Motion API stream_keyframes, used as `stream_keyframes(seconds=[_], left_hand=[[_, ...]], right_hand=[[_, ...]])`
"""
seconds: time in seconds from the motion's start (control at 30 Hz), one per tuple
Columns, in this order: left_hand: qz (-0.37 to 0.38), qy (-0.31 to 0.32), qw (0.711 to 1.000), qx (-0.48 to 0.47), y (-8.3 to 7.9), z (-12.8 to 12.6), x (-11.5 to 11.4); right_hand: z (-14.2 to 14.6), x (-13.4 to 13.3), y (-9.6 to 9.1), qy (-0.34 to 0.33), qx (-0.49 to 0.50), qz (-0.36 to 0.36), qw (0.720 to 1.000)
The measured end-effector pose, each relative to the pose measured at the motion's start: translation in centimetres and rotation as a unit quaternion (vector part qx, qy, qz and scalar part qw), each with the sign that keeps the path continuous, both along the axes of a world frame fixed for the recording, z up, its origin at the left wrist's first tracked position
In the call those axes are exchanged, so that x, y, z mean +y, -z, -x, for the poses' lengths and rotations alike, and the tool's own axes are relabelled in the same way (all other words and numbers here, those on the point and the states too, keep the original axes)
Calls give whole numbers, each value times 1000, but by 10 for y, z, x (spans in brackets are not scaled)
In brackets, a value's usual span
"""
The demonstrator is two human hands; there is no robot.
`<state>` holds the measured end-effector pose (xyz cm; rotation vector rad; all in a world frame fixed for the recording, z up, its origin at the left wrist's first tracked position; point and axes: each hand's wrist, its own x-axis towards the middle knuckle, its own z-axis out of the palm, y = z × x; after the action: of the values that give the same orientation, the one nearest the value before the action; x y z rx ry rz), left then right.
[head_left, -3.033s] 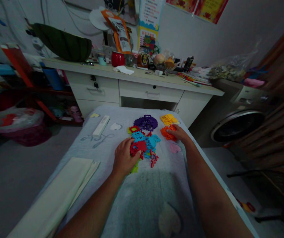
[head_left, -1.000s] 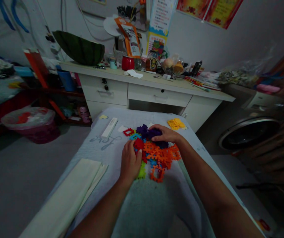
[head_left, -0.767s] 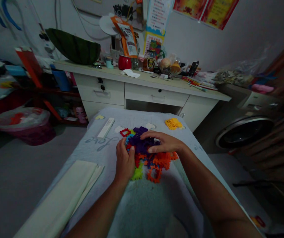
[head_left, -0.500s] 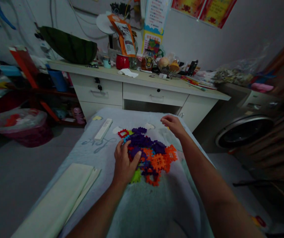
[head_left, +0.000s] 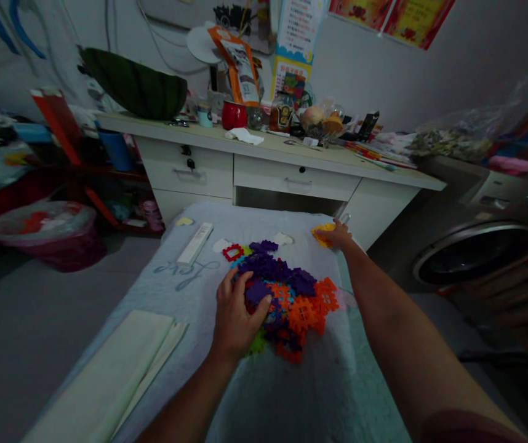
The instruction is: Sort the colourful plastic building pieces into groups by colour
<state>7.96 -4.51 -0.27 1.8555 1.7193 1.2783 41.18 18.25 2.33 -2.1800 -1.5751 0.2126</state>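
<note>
A heap of interlocking plastic building pieces, purple [head_left: 268, 266], orange [head_left: 304, 312], red and green, lies on the cloth-covered table [head_left: 255, 394]. My left hand [head_left: 235, 314] rests at the heap's left side, thumb and forefinger closed about a purple building piece [head_left: 258, 293]. Toward the far right corner of the table, my right hand [head_left: 340, 236] is at a yellow building piece [head_left: 322, 234], its thumb over that piece's right side. The other right fingers are partly hidden. A single red square frame piece [head_left: 233, 252] lies at the heap's far left edge.
A white narrow box [head_left: 194, 243] and a folded pale cloth [head_left: 120, 351] lie on the left of the table. Beyond stands a white desk [head_left: 273, 175] with a watermelon piece, jars and papers. A washing machine [head_left: 434, 203] is at right, a lined bin [head_left: 47, 246] at left.
My right hand has shifted right and downward, and the yellow building piece beneath it shows more. My left hand stays at the heap with the purple piece. The view has swung slightly.
</note>
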Motion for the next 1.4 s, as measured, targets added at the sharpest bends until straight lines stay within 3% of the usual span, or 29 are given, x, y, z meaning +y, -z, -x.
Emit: stream_keyframes(seconds=[0.1,0.3,0.53,0.7,0.8,0.97,1.03,1.13,1.23,1.3,1.4], left_hand=[[0,-2,1000,-3,0,0,0],[-1,1,1000,-1,0,0,0],[-17,3,1000,-4,-1,0,0],[-22,3,1000,7,-1,0,1],[-32,4,999,5,1,1,3],[-29,6,1000,-5,1,1,2],[-27,6,1000,-5,1,0,2],[-25,5,1000,2,0,0,3],[-25,4,1000,9,0,0,3],[-25,4,1000,12,0,0,3],[-22,5,1000,10,0,1,2]], right_hand=[[6,5,1,17,-17,53,998],[6,1,-8,-72,-55,76,993],[2,-45,-17,-181,40,43,982],[17,-85,-30,-242,81,-26,967],[38,-116,-42,-302,161,-13,940],[67,-159,-56,-422,275,40,863],[63,-157,-56,-383,294,-2,876],[41,-135,-44,-234,209,-86,945],[18,-111,-21,-153,90,-23,984],[10,-102,-5,-147,45,29,988],[10,-95,6,-118,6,36,992]])
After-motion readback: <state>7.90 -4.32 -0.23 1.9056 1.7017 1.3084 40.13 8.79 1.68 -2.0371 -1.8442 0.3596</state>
